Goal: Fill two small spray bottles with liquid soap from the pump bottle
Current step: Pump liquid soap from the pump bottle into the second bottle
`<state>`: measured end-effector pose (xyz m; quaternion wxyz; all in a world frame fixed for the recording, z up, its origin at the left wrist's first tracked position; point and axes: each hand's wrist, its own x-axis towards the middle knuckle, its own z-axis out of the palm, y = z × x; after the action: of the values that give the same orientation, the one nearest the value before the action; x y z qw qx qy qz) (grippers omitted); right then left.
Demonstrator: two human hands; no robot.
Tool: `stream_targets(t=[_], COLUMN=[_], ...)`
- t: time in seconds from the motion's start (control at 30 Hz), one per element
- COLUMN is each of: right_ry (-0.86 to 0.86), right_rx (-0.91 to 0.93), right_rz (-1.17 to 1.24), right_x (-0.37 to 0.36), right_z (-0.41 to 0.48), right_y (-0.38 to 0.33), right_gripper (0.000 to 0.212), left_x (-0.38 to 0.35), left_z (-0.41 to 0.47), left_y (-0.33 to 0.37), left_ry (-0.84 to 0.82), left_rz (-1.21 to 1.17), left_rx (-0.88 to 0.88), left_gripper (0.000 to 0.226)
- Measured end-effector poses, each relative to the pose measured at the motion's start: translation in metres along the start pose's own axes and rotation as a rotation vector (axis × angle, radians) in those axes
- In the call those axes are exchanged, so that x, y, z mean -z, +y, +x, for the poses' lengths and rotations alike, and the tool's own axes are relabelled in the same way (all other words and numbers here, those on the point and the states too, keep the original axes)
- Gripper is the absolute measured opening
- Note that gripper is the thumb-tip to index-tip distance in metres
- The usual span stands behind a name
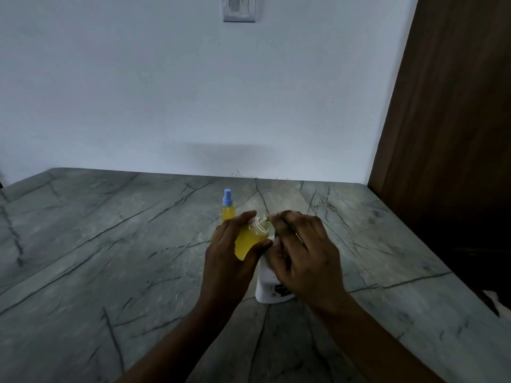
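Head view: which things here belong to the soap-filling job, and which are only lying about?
Job:
- left hand, gripping the yellow-filled bottle
- right hand, busy at that bottle's neck
- blue-capped spray bottle, standing filled
- white pump bottle, partly hidden by the hands

Not the job:
- wall switch plate
- wooden panel
- marble countertop, which only bears them

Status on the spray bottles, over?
Left hand grips uncapped spray bottle, yellow soap inside. Right hand pinches greenish part at its neck. Blue-capped bottle stands behind, also yellow. Nothing blocking.
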<state>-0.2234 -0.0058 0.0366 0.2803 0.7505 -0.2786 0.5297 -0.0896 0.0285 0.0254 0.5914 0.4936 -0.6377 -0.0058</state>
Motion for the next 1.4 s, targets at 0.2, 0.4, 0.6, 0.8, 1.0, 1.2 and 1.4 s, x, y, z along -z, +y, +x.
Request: stream_targets(t=[0.2,0.4,0.6,0.8,1.0,1.2,1.4], right_ry=[0.005,0.002,-0.021,-0.028,-0.003,-0.017,-0.027], right_rx=[0.032,0.032,0.036,0.021,-0.001,-0.014,-0.02], right_rz=[-0.002,0.036,0.056,0.063,0.062,0.063,0.059], right_x=[0.004,0.006,0.005,0.005,0.001,0.001,0.005], right_z=[0.008,0.012,0.011,0.01,0.002,-0.001,0.006], right_y=[0.002,0.004,0.006,0.004,0.002,0.001,0.002], right_gripper=[0.033,0.036,0.048,0.05,0.041,0.035,0.036], left_x=[0.0,0.0,0.001,0.0,-0.001,-0.002,-0.002], left_z=[0.003,0.003,0.004,0.005,0.002,0.0,0.002], left_y=[0.003,0.003,0.002,0.0,-0.001,-0.004,-0.001], left_ry=[0.018,0.024,0.019,0.028,0.003,0.001,0.014], left_rz=[-0.003,-0.001,0.009,0.031,0.021,0.023,0.019], left_rx=[-0.015,-0.01,-0.015,-0.03,-0.011,-0.018,-0.026], left_gripper=[0.047,0.044,0.048,0.049,0.048,0.047,0.049])
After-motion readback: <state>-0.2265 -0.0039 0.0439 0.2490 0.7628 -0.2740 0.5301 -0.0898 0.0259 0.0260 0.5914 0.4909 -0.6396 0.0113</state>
